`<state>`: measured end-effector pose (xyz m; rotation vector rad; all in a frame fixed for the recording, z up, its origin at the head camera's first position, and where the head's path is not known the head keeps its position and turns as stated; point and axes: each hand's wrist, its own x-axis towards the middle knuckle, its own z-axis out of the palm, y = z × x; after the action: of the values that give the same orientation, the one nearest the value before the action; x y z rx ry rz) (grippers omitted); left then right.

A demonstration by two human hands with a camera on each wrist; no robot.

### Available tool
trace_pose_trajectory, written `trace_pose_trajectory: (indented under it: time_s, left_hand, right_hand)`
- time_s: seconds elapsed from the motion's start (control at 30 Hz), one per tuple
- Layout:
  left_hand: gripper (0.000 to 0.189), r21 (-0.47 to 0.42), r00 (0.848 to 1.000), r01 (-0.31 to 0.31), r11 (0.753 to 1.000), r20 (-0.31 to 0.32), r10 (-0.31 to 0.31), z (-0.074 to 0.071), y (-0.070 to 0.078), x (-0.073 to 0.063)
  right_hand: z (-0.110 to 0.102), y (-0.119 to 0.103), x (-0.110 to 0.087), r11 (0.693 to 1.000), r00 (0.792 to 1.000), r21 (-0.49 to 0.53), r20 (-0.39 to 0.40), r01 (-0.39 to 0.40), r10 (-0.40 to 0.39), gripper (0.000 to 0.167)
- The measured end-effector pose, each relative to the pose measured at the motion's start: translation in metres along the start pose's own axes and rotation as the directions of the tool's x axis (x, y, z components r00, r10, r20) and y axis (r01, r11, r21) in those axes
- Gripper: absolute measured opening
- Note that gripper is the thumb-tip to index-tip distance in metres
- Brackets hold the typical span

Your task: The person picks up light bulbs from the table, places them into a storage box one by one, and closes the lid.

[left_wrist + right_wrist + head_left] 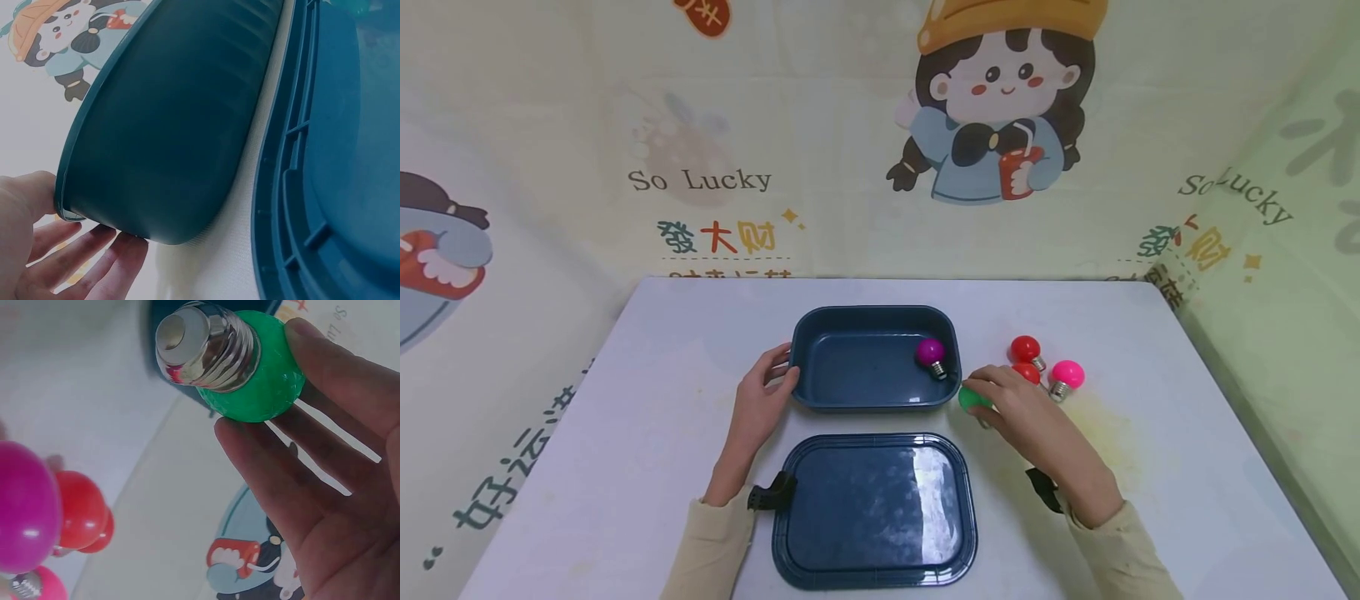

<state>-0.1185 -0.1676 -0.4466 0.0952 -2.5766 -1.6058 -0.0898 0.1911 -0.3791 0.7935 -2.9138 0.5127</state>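
My left hand (762, 400) holds the left end of a dark blue plastic box (850, 407), with its thumb at the rim and its fingers against the outer wall (162, 144). Near the box's right front corner, my right hand (1018, 417) pinches a green light bulb (973, 399). The bulb's metal screw base (209, 347) faces the right wrist camera, and the fingertips press on its green globe (275, 369). Inside the box, towards its right end, lies a purple bulb (930, 352).
A matching blue lid (865, 508) lies flat in front of the box. Right of the box are two red bulbs (1026, 348) and a pink bulb (1067, 375). In the right wrist view, a magenta bulb (26, 506) appears close by. A printed cloth (835, 192) hangs behind the white table (647, 400).
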Motion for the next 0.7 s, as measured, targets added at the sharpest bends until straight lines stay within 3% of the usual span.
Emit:
trace_pose_trajectory:
  time_s: [0.7]
  left_hand:
    - [0.045, -0.003, 1.0, -0.006, 1.0, 0.002, 0.006, -0.001, 0.0, 0.001]
  right_hand:
    - [-0.01, -0.02, 0.023, 1.0, 0.999, 0.003, -0.033, 0.024, -0.024, 0.054]
